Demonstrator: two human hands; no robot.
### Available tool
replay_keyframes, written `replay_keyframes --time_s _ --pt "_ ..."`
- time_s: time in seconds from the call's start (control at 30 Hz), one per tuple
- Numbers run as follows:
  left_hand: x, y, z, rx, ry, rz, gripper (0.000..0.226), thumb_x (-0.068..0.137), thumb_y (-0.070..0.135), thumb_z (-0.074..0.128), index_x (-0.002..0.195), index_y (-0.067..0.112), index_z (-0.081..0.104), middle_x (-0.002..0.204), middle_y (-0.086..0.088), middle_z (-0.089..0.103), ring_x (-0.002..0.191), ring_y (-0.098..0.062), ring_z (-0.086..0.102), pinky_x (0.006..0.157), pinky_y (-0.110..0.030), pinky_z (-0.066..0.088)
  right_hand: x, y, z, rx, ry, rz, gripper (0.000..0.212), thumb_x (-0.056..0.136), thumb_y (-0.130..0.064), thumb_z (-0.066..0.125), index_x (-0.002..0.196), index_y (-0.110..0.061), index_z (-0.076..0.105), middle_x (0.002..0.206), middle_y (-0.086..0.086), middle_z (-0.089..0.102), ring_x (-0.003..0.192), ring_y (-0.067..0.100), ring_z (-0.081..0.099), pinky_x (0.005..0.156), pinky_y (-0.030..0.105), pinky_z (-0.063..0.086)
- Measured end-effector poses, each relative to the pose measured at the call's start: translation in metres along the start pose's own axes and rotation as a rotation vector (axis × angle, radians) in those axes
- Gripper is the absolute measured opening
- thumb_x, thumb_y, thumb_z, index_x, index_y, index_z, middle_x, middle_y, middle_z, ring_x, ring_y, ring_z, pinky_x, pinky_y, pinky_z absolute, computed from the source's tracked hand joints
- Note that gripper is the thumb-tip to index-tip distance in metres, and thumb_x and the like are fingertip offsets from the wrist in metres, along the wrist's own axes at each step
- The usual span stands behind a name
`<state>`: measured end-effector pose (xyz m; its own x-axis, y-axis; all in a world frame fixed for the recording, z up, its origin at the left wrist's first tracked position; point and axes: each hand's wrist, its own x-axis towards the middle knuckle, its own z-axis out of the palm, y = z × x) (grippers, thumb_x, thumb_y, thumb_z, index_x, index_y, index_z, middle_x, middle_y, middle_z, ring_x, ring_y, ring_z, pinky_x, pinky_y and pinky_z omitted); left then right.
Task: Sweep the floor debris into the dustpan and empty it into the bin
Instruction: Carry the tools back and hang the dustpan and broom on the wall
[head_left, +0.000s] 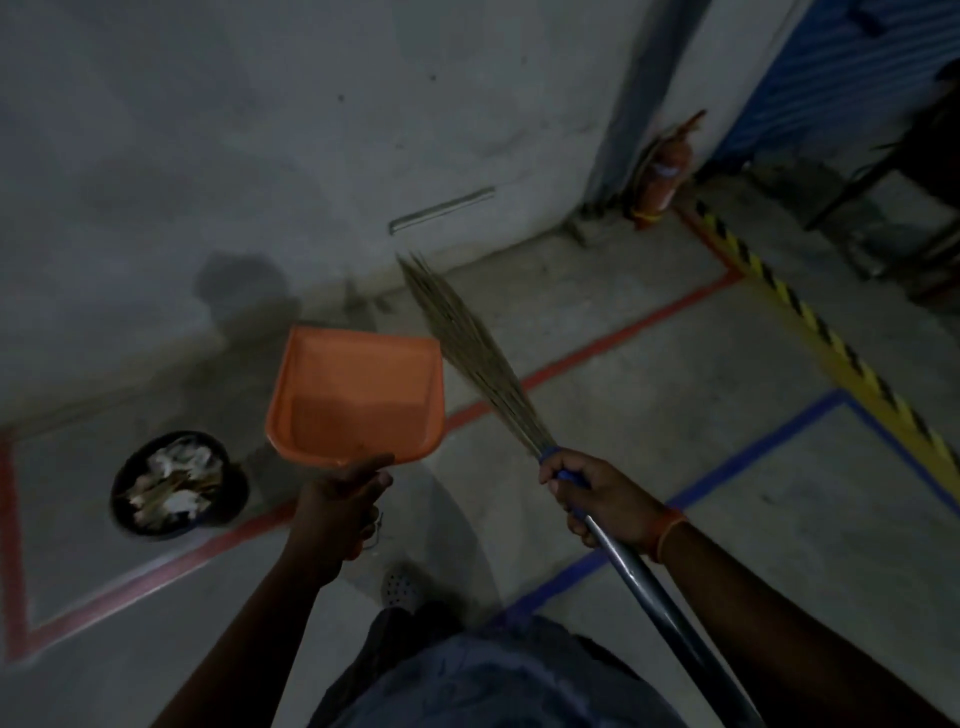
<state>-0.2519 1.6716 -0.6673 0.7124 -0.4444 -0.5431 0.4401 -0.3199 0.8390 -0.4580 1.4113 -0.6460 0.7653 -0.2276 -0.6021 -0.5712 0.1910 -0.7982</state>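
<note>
Two hands are working, both closed tight around handles. Left hand (340, 501) is gripping the dustpan (358, 395) by its handle, fingers wrapped fully round it, thumb lying along the top just behind the pan's back rim. Pan is orange, being held in the air, tray extending forward from the knuckles and opening away from the person. Its tray is looking nearly bare, only a few dark specks sitting near the back edge, close to the thumb.

Right hand (597, 499) is clenching the broom (467, 343) where the blue collar is meeting the grey metal pole; fingers are curled all the way round, no gap showing. Bristles are fanning up and forward from the fist, tips pointing toward the wall (260, 130), passing just beside the pan's right rim. Whether bristles are touching the pan, cannot tell. Pole is running back from the heel of the hand, under the forearm. An orange band (667, 532) is sitting on the right wrist.

Bin (176, 486) is standing on the floor (675, 467) to the left of the left hand, apart from it, dark and round, holding pale crumpled scraps and stick-like bits. Red tape (597, 345) is running across the floor beyond the fingers, blue tape (753, 452) right of the right hand, yellow-black striping (831, 338) further right. A fire extinguisher (662, 176) is leaning at the wall corner, far beyond the bristle tips. One shoe (400, 590) is showing below the left wrist.
</note>
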Motion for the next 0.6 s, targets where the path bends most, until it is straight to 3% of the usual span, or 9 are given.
replay_keyframes --time_s 0.2,0.43,0.6 --pt "-0.043 -0.005 0.1 0.074 -0.097 0.018 0.011 0.097 0.014 0.067 0.103 0.005 0.072 0.056 -0.007 0.04 0.036 -0.011 0.036 0.043 -0.017 0.023 -0.076 0.05 -0.063 0.073 0.108 -0.071 0.01 0.102 -0.009 0.049 0.106 -0.011 0.057 0.072 0.01 0.038 0.048 0.018 0.044 0.047 0.025 0.039" --pt "-0.103 -0.02 0.213 0.028 -0.239 0.045 0.017 0.1 0.01 0.061 0.111 0.017 0.073 0.064 -0.009 0.038 0.04 -0.011 0.031 0.039 -0.014 0.024 -0.172 0.099 -0.13 0.102 0.241 -0.101 0.008 0.102 -0.01 0.05 0.106 -0.009 0.057 0.071 0.011 0.039 0.049 0.019 0.043 0.043 0.024 0.038" --pt "-0.118 -0.025 0.289 0.029 -0.295 0.062 0.017 0.097 0.006 0.064 0.11 0.009 0.074 0.064 -0.008 0.056 0.04 -0.01 0.04 0.037 -0.016 0.029 -0.217 0.113 -0.18 0.092 0.3 -0.137 0.009 0.102 -0.009 0.048 0.108 -0.007 0.055 0.075 0.012 0.04 0.047 0.02 0.044 0.041 0.024 0.038"
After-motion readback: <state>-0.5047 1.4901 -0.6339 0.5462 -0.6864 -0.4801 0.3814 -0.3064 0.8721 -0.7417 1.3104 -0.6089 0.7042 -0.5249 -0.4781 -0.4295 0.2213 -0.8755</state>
